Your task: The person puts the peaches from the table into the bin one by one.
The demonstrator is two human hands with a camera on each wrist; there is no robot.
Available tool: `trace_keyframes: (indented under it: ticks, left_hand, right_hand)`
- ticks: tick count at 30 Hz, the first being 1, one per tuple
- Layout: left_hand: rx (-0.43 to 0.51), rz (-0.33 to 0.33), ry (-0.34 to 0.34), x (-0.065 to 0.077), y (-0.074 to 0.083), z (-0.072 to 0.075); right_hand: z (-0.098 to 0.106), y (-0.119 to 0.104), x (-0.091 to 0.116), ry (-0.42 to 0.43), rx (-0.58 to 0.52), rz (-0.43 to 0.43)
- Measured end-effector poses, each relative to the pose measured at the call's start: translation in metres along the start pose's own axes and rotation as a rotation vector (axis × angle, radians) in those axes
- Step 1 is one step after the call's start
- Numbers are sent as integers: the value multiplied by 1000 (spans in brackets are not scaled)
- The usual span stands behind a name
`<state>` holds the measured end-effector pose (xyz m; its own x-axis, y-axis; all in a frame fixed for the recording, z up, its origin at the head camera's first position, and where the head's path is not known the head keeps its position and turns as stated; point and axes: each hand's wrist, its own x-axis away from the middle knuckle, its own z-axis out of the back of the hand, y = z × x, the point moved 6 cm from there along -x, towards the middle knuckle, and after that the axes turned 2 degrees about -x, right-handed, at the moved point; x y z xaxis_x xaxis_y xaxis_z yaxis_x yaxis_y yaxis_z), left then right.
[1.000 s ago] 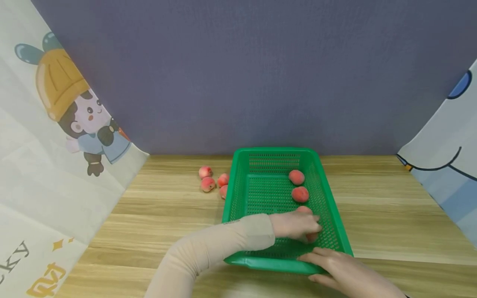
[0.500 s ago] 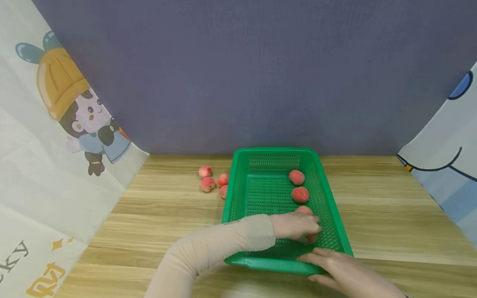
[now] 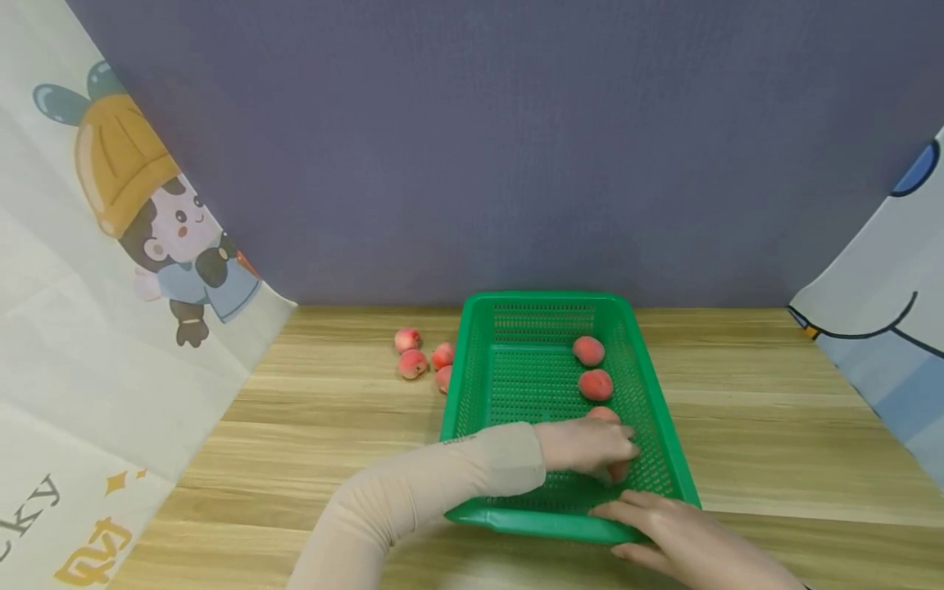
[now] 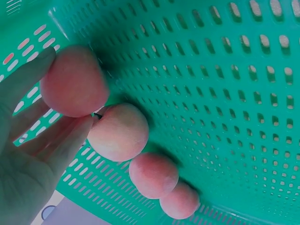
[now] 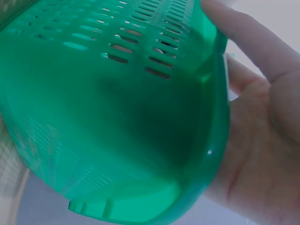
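Observation:
A green perforated plastic basket (image 3: 546, 520) stands on the table. My left hand (image 3: 590, 447) reaches inside it, near the right wall and the close end. In the left wrist view, the thumb and fingers hold a pinkish-red peach (image 4: 75, 82) from its sides. Three more peaches run in a line along the wall: a paler peach (image 4: 119, 132) with a dark stem end, a redder peach (image 4: 153, 175) and the farthest peach (image 4: 180, 200). At the basket's near right corner, my right hand (image 3: 664, 528) grips the rim, thumb outside and fingers over the edge (image 5: 220, 117).
Several more peaches (image 3: 412, 364) lie on the wooden table (image 3: 332, 410) left of the basket, two of them close against its wall. A dark grey-blue panel (image 3: 472, 156) rises behind the table. Printed cloths (image 3: 66, 328) hang at both sides.

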<state>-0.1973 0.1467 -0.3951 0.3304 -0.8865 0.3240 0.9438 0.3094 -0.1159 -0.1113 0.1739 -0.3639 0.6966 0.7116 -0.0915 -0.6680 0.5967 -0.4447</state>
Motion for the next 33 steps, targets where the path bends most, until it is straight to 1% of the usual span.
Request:
trace_keyframes:
  ticks: [6,11,15,18,24,28,33]
  left_hand:
    - [11,11,-15,2,-1,3]
    - [43,27,-32,4,-3,4]
    - [101,57,-38,7,-7,7]
    - [131,82,-37,10,-11,10]
    - [134,111,-47,17,-15,18]
    - [137,99,-25,23,-16,23]
    - [123,60,25,32,-18,31]
  right_hand:
    - [0,1,0,-18,-8,-26]
    - [0,1,0,-16,-24,-15]
    - [0,1,0,-23,-49,-13]
    - [0,1,0,-30,-50,-27]
    - [-1,2,0,-52,-53,-52]
    - [-2,3,-1,-61,-55,-61]
    - [-2,2,0,-50,-27,-57]
